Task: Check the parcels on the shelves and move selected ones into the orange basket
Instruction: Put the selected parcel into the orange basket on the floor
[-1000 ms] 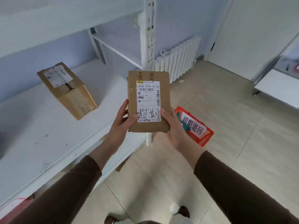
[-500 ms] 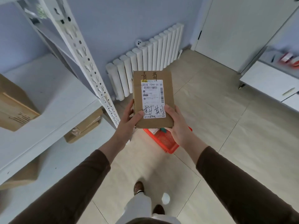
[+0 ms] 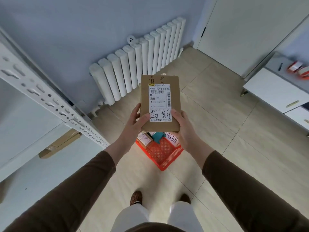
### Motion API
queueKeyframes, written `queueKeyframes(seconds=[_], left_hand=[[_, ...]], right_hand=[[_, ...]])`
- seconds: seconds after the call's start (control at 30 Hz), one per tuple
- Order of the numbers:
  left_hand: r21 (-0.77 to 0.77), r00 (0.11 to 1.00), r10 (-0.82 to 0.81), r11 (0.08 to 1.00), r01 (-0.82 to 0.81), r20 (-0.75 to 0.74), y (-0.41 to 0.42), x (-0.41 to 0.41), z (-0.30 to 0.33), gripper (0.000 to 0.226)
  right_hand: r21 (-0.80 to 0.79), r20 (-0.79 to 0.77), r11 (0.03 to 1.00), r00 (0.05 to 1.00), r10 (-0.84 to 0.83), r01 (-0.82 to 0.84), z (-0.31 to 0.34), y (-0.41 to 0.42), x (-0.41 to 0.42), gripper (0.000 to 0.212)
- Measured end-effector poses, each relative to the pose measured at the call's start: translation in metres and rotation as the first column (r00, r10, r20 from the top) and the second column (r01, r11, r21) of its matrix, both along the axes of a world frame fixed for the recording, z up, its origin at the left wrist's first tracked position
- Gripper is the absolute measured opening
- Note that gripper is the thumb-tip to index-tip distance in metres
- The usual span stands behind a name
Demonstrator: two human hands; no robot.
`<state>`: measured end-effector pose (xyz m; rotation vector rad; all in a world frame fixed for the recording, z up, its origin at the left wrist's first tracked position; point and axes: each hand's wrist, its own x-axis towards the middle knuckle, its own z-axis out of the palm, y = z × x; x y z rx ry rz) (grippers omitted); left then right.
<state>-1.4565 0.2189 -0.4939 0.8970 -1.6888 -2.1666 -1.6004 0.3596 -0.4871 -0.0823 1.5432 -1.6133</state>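
Observation:
A flat brown cardboard parcel (image 3: 160, 79) with a white shipping label and handwritten characters is held upright in front of me. My left hand (image 3: 133, 124) grips its lower left edge, thumb on the label. My right hand (image 3: 183, 127) grips its lower right edge, thumb on the face. Directly below the parcel, on the floor, stands the orange basket (image 3: 164, 154); small parcels and a white sign lie in it, partly hidden by the held parcel.
A white metal shelf unit (image 3: 50, 101) fills the left side, with a flat brown box (image 3: 61, 142) on its lower shelf. A white radiator (image 3: 138, 61) lines the blue wall. A white cabinet (image 3: 277, 92) stands at right. My feet are below.
I have turned right, away from the shelf. The basket has come from the right to directly under the parcel. Both hands keep the same hold.

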Motion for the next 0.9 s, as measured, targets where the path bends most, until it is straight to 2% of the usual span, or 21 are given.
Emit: queueKeyframes(seconds=[0.2,0.33,0.5,0.63,0.77,0.9], left_hand=[[0.047,0.988,0.137,0.989,-0.140,0.072,0.014,-0.057,-0.027,0.071],[0.070,0.938,0.308,0.944,-0.322,0.161,0.047,-0.090,-0.054,0.072],[0.144,0.856,0.451,0.857,-0.494,0.254,0.096,-0.126,-0.099,0.047],[0.231,0.818,0.457,0.804,-0.547,0.349,0.123,-0.138,-0.153,0.050],[0.294,0.774,0.419,0.753,-0.588,0.474,0.141,-0.139,-0.224,0.042],[0.318,0.745,0.361,0.737,-0.597,0.562,0.152,-0.137,-0.302,0.039]], right_hand=[[0.012,0.072,0.992,0.990,0.122,-0.123,-0.030,-0.005,-0.074,0.059],[0.061,0.107,0.965,0.963,0.248,-0.255,-0.056,0.001,-0.124,0.053],[0.134,0.142,0.888,0.895,0.423,-0.440,-0.101,0.015,-0.171,0.055],[0.230,0.179,0.821,0.852,0.492,-0.523,-0.158,0.024,-0.188,0.051],[0.327,0.247,0.739,0.808,0.534,-0.589,-0.231,0.033,-0.189,0.045],[0.420,0.290,0.635,0.759,0.583,-0.648,-0.319,0.044,-0.181,0.061]])
